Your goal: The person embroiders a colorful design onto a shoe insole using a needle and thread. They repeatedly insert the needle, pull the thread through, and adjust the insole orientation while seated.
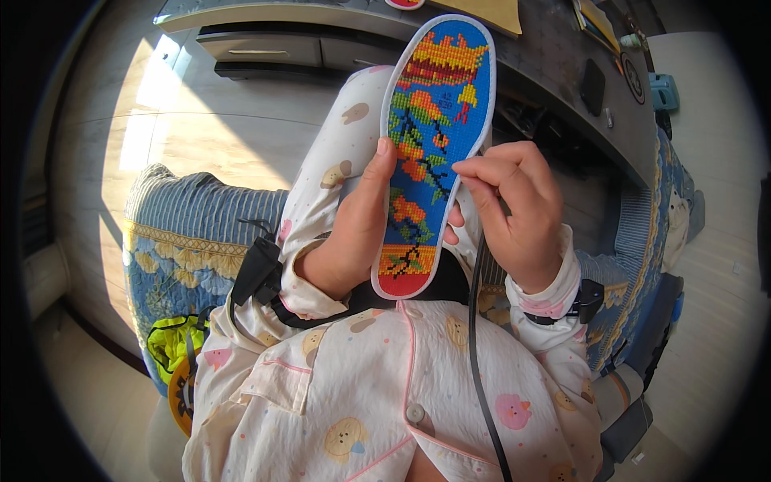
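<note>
An embroidered shoe insole (443, 129) with a white bound edge stands nearly upright above my lap. Its blue face bears cross-stitched orange flowers, green leaves, a yellow and red band and a red heel end. My left hand (364, 211) grips it, thumb along the left edge and fingertips showing past the right edge. At the insole's right edge, my right hand (512, 199) has thumb and index finger pinched together. Whether a needle or thread lies between those fingertips is too small to tell.
Ahead is a grey table (554, 66) with drawers (265, 51) below. A yellow sheet (482, 12), a dark phone-like object (593, 87) and part of another insole (405, 3) lie on it. A black cable (476, 337) runs down my front. Patterned quilted covers (181, 241) flank me.
</note>
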`<control>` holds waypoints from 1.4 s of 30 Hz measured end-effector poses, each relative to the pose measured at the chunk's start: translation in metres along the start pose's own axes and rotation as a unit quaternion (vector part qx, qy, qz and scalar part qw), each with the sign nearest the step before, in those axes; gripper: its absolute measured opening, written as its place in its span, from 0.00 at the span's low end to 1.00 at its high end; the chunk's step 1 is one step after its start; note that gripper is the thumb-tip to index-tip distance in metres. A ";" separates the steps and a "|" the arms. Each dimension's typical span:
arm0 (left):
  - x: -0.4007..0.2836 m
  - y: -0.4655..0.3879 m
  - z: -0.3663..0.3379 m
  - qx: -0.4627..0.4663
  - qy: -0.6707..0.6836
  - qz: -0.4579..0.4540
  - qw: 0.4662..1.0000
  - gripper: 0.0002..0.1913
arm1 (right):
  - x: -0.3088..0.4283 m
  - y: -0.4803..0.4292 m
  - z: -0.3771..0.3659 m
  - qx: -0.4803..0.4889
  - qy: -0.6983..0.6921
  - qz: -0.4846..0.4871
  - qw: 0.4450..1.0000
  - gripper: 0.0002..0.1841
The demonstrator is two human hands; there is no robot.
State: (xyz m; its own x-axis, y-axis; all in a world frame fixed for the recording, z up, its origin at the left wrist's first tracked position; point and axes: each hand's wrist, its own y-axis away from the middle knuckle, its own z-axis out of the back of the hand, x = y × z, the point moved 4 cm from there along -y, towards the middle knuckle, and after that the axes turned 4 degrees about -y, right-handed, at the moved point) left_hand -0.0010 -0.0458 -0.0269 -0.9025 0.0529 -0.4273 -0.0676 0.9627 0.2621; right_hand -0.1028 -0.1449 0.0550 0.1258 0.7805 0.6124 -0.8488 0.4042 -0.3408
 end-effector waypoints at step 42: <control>0.002 0.005 0.003 -0.006 0.015 0.016 1.000 0.31 | 0.006 0.005 -0.003 0.013 0.017 -0.031 0.999 0.11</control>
State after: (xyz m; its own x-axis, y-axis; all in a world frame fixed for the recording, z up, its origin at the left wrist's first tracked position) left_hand -0.0021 -0.0403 -0.0294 -0.9168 0.0761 -0.3920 -0.0428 0.9573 0.2858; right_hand -0.1048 -0.1371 0.0549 0.1958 0.7709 0.6062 -0.8521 0.4397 -0.2840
